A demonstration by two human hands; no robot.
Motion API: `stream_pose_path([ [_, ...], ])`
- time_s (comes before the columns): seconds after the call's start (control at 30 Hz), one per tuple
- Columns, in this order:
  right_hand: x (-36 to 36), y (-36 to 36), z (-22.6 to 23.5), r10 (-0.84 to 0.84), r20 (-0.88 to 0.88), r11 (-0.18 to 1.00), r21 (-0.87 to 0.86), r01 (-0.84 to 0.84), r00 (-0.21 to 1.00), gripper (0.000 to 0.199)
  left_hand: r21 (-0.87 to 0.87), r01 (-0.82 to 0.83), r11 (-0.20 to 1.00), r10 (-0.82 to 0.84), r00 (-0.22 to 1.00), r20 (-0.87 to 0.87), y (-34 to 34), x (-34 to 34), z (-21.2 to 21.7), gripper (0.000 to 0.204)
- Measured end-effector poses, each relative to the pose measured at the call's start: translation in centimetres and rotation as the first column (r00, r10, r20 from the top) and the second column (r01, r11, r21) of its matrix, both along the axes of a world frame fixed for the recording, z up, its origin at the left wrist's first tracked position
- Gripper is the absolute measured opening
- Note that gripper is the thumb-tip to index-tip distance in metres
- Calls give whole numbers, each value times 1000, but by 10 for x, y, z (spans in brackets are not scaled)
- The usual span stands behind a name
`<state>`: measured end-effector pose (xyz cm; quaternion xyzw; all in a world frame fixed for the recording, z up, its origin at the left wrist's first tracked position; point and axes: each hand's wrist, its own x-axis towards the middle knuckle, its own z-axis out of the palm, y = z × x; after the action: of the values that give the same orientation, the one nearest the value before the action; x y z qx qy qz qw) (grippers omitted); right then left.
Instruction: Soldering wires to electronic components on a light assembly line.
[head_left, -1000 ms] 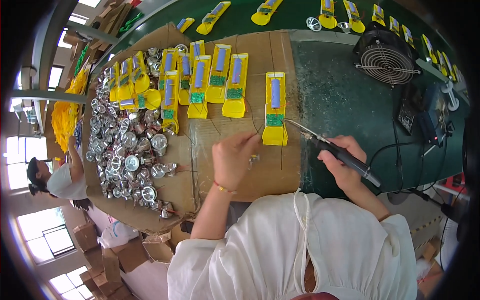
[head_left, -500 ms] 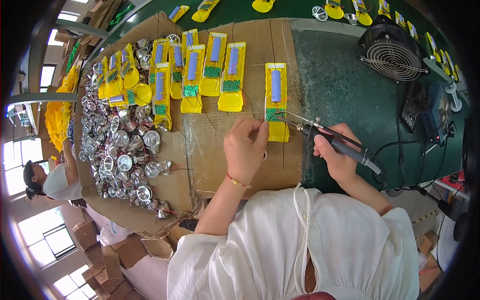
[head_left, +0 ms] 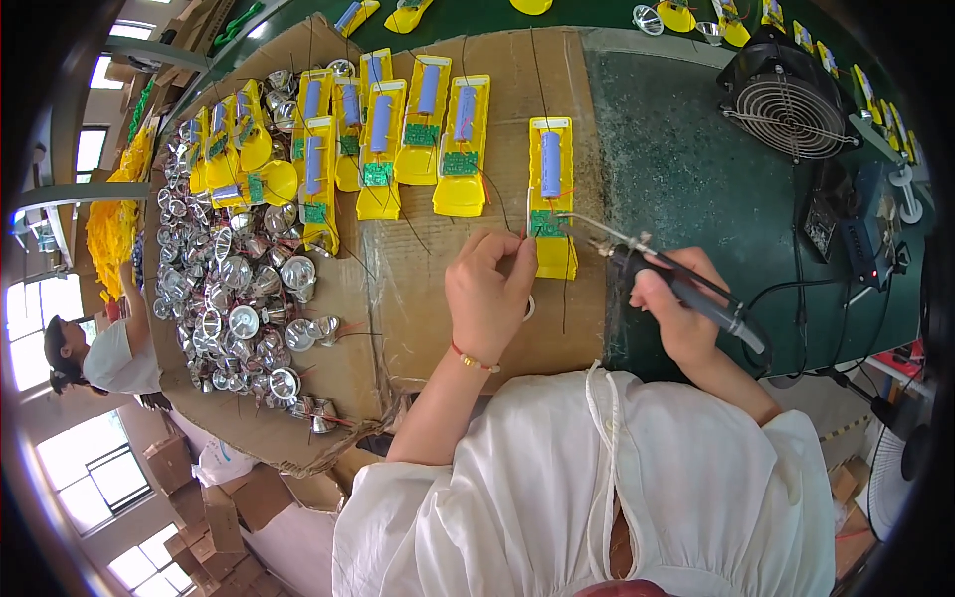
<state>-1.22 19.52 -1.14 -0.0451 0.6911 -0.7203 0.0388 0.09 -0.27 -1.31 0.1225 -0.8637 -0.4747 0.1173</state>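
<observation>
In my right hand (head_left: 681, 310) is a soldering iron (head_left: 625, 259) with a thin metal solder-feed tube fixed along it. Its tip points at the green circuit board (head_left: 546, 225) in a yellow plastic housing (head_left: 559, 263); whether it touches cannot be made out. A purple cylindrical battery (head_left: 550, 165) lies in the same housing, above the board. Beside the housing's left edge, at board height, my left hand (head_left: 490, 289) is closed in a pinch of thumb and forefinger. What sits between those fingertips is too small to see. Thin black wires extend from the housing's two ends.
More yellow housings (head_left: 462, 199) with batteries and boards lie on the cardboard (head_left: 448, 284) to the left. Beyond them is a heap of silvery reflector cups (head_left: 239, 274). A black fan (head_left: 786, 114) stands at the back right of the green table. Another person (head_left: 114, 353) is at far left.
The soldering iron's tip has shifted slightly right across the board. My left hand keeps its pinch by the housing. The whole view has shifted a little.
</observation>
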Motion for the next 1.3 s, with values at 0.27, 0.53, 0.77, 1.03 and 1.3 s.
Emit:
stream_pose_path([
  [0.27,2,16,2,-41,-2,996,-74,41,999,16,11,-6,1000,6,1000,8,-1,0,0,10],
  [0.53,4,16,2,-19,1,996,-86,19,1000,15,10,-19,1000,19,1000,4,-1,0,1,11],
  [0.77,5,19,2,-27,41,996,-84,30,999,14,128,-62,990,70,996,-62,0,5,0,4],
  [1.03,7,11,6,45,-35,998,45,-43,998,14,29,63,998,-62,998,-32,5,2,9,7],
  [1.3,3,4,-1,79,-63,992,104,-73,995,14,-36,91,995,-89,995,46,-1,-6,0,9],
])
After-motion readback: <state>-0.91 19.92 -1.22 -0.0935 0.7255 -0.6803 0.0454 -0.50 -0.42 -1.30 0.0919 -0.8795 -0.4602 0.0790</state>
